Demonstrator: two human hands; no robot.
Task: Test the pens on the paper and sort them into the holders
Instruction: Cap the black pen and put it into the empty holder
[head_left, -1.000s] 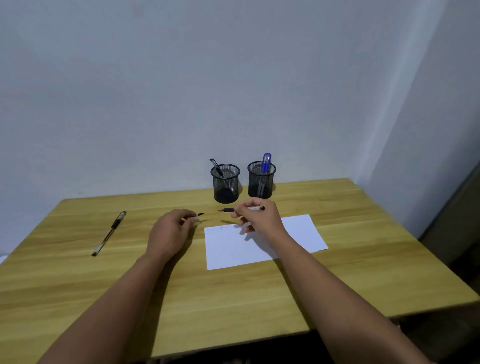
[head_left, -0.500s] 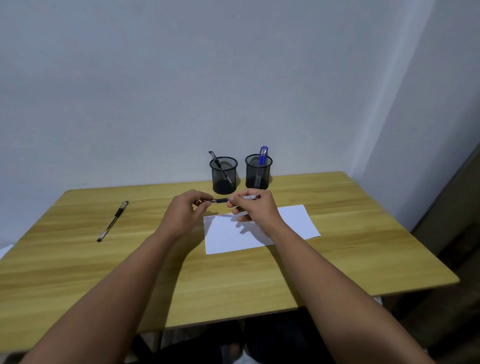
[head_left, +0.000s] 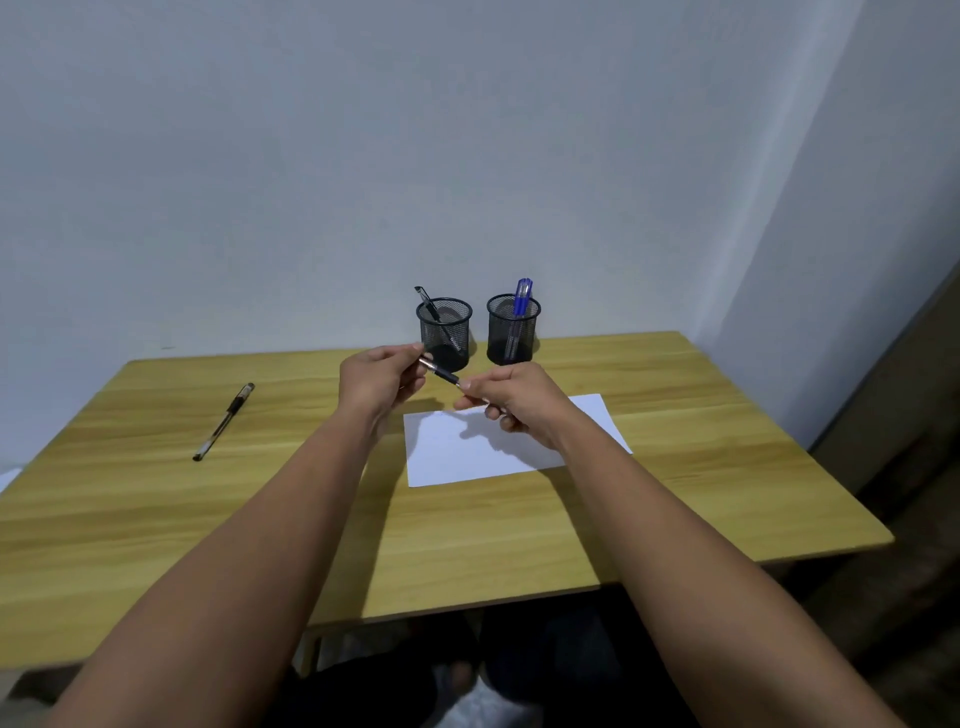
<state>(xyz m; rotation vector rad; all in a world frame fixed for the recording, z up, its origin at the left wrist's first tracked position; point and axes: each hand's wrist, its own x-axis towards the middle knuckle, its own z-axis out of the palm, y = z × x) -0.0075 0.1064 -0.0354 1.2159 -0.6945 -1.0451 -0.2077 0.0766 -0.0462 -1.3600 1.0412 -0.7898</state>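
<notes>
Both hands hold one black pen (head_left: 443, 373) in the air above the far edge of the white paper (head_left: 524, 452). My left hand (head_left: 382, 384) pinches its upper left end. My right hand (head_left: 511, 402) pinches the lower right part, and that end is hidden in my fingers. Behind them stand two black mesh holders. The left holder (head_left: 445, 332) has a black pen in it. The right holder (head_left: 513, 328) has a blue pen in it. Another black pen (head_left: 224, 421) lies on the table at the left.
The wooden table (head_left: 467, 535) stands in a corner, with a grey wall behind and to the right. Its front edge is near my elbows. A dark piece of furniture (head_left: 904, 415) stands at the right.
My hands came together: the cap in my left hand met the pen in my right hand. Both hands now hold the joined pen, raised and tilted down to the right.
</notes>
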